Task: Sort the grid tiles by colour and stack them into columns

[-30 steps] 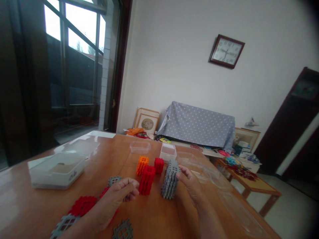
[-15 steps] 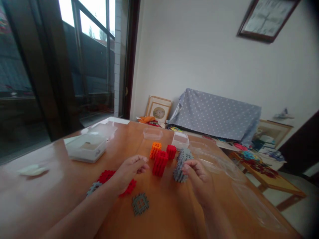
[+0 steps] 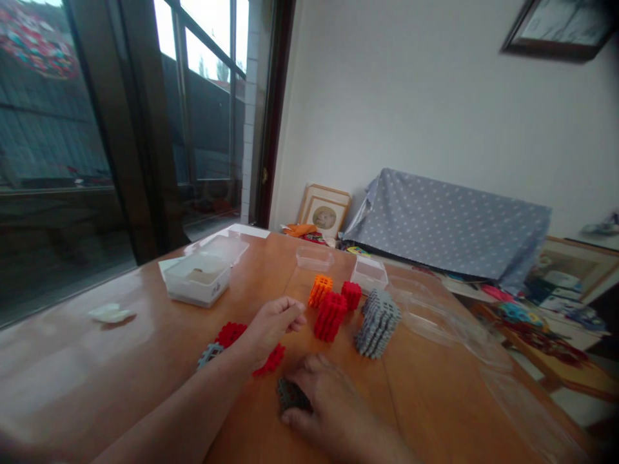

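My right hand (image 3: 329, 393) reaches down to the table, thumb and fingers around a dark grey notched square building piece (image 3: 291, 394) that it partly covers. My left hand (image 3: 278, 325) hovers with fingers curled together, and nothing shows between them. Beneath the left forearm lie red building pieces (image 3: 231, 334) and a light grey piece (image 3: 209, 354), both partly hidden. Beyond the hands stand a tall red stack (image 3: 331, 316), an orange stack (image 3: 320, 290), a small red stack (image 3: 351, 294) and a leaning grey stack (image 3: 378, 323).
A whitish plastic box (image 3: 198, 278) sits at the left on the wooden table (image 3: 261, 270), near a crumpled pale scrap (image 3: 111, 313). Clear plastic containers (image 3: 315, 258) and a small white box (image 3: 369, 273) stand farther back. Clear lids (image 3: 430, 319) lie along the right side.
My right hand has moved from beside the grey stack down and left onto the dark grey piece. My left hand stays curled in much the same place. The view has shifted left.
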Demonstrator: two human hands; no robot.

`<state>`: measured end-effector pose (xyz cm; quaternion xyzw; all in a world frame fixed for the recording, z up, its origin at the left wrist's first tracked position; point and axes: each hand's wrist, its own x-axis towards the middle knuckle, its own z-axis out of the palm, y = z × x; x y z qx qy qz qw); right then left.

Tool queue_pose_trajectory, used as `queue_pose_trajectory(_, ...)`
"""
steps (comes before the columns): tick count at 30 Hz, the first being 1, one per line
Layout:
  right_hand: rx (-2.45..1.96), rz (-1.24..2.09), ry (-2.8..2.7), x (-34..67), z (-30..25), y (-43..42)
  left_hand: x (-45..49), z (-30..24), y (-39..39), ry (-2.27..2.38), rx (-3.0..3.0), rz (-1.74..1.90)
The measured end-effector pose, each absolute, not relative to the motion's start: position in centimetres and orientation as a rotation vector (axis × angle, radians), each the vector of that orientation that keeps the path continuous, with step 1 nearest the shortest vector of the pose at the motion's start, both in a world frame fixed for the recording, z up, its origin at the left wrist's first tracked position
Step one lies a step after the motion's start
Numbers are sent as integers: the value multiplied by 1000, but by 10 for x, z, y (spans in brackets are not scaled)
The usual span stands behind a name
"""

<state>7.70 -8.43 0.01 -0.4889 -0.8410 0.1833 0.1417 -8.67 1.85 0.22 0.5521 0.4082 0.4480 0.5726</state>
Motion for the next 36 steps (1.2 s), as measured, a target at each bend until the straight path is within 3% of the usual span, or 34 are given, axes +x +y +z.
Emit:
queue_pose_trajectory(6,-1356,332,-2401,76,-2,-80,-84,0,17,951,1355,1030)
queue_pose_trajectory(10,-1362,317,-2104,87,-4,-69,-81,3,14,938,1381,1045)
queue_pose_trajectory(18,-1104,1112,-1044,104,-5,-55,-71,9,0,768,1373,929)
queue_pose_trajectory(36,-1016,1155,-1075,105,-10,-53,-71,14,-3,665,1352,966)
